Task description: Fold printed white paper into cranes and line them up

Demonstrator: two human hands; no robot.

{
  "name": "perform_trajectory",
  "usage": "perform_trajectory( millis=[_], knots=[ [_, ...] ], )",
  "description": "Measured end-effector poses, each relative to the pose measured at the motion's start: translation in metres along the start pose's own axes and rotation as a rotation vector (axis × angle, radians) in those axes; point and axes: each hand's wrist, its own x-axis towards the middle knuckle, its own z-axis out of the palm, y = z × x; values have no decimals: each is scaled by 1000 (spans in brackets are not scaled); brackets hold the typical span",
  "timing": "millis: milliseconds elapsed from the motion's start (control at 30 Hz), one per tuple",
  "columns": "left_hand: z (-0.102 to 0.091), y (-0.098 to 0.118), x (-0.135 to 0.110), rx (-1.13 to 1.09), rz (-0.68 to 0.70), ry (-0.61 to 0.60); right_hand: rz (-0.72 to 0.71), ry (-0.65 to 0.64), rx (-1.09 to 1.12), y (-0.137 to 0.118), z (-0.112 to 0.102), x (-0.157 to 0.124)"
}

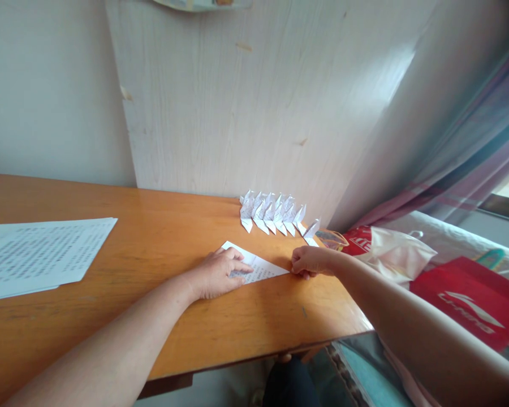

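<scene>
A sheet of printed paper (266, 269), folded into a triangle, lies flat on the wooden table (152, 249). Across its left part rests my left hand (223, 272), fingers stretched out and lying on the paper. My right hand (307, 262) is closed at the triangle's pointed right corner, its fingertips pinched there. Behind the paper, several small folded paper figures (269, 213) stand in rows near the table's back right corner. One more folded figure (312, 230) stands a little apart at the right end.
A stack of printed sheets (46, 254) lies at the table's left. Off the right edge are a red bag (470, 302), a whitish plastic bag (401, 254) and a curtain (441, 152). A pale wood panel (246, 113) rises behind the table.
</scene>
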Motion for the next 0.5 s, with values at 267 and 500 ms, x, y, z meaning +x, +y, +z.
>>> perform_trajectory(
  millis=[267, 500],
  knots=[
    [1, 4, -3, 16, 29, 84, -72, 235, 44, -1, 21, -3],
    [-4, 7, -5, -12, 14, 122, -171, 446, 45, -13, 47, -1]
  ],
)
